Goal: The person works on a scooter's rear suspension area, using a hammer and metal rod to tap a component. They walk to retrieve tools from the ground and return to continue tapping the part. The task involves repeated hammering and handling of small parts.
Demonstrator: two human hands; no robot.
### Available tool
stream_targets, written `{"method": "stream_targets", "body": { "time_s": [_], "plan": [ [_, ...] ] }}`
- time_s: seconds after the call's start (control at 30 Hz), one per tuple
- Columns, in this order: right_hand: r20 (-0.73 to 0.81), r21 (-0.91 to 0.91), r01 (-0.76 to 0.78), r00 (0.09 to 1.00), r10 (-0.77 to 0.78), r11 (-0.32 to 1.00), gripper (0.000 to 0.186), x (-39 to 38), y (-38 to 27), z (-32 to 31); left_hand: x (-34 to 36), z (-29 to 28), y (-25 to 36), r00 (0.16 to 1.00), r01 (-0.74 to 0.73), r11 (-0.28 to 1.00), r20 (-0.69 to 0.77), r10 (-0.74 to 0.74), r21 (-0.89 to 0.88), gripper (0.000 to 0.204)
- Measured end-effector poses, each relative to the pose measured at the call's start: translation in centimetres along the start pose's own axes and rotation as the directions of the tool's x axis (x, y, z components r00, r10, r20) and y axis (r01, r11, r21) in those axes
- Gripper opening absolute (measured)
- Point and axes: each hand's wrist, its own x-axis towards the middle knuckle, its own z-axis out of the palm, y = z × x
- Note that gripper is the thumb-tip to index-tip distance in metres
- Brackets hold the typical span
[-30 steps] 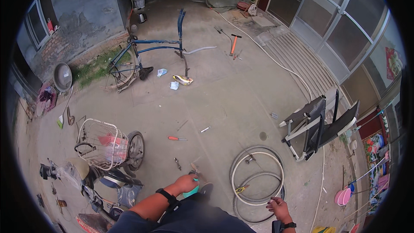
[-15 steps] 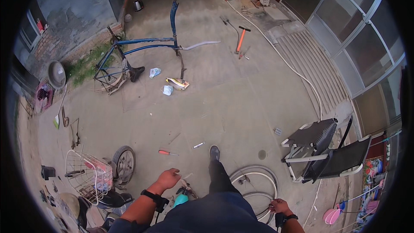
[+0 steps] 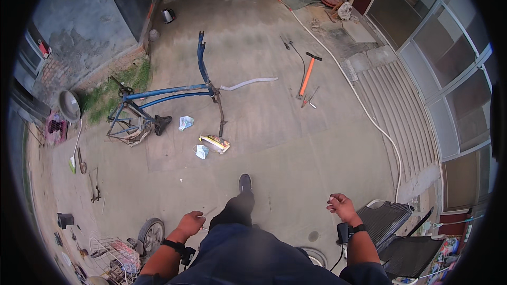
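My left hand (image 3: pixel 191 224) hangs in front of my left hip, its fingers loosely apart with nothing visible in them. On my right, my right hand (image 3: pixel 342 207) is raised over the ground, thumb and fingers curled together. A pale spot shows at its fingertips, too small to name. Ahead on the concrete lies a blue bicycle frame (image 3: pixel 169 92) with its fork and a black saddle (image 3: pixel 162 124). An orange hand pump (image 3: pixel 307 79) lies farther right, beside several small tools (image 3: pixel 310 98). Neither hand touches any of these.
Two light-blue face masks (image 3: pixel 186 122) and a yellow-white packet (image 3: pixel 215 143) lie near the frame. A pale hose (image 3: pixel 364 106) runs along the right steps. A folding chair (image 3: pixel 385 219) stands near my right arm. A basket (image 3: pixel 113 256) and a wheel (image 3: pixel 152 233) are at lower left.
I have stepped forward, so the frame and pump appear lower and nearer. My right hand has risen away from the coiled hoops at my right side. The left hand stays low in front.
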Motion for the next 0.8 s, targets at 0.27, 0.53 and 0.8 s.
{"method": "stream_targets", "body": {
  "time_s": [0.27, 0.53, 0.8],
  "plan": [
    [-0.060, 0.020, -0.145, 0.988, 0.146, 0.989, 0.040, 16.6, -12.8, -1.2, 19.0, -9.9, 20.0, 0.981, -0.192, 0.965, -0.001, 0.195, 0.178, 0.047],
    [-0.036, 0.065, -0.306, 0.951, 0.308, 0.950, 0.039, 31.9, -25.8, -5.0, 34.8, -22.0, 46.6, 0.900, -0.426, 0.901, -0.056, 0.431, 0.083, 0.046],
    [-0.067, -0.028, -0.161, 0.985, 0.159, 0.987, 0.037, 57.9, -52.1, -5.8, 49.1, -33.7, 63.3, 0.930, -0.315, 0.949, -0.210, 0.302, -0.030, 0.046]
  ]
}}
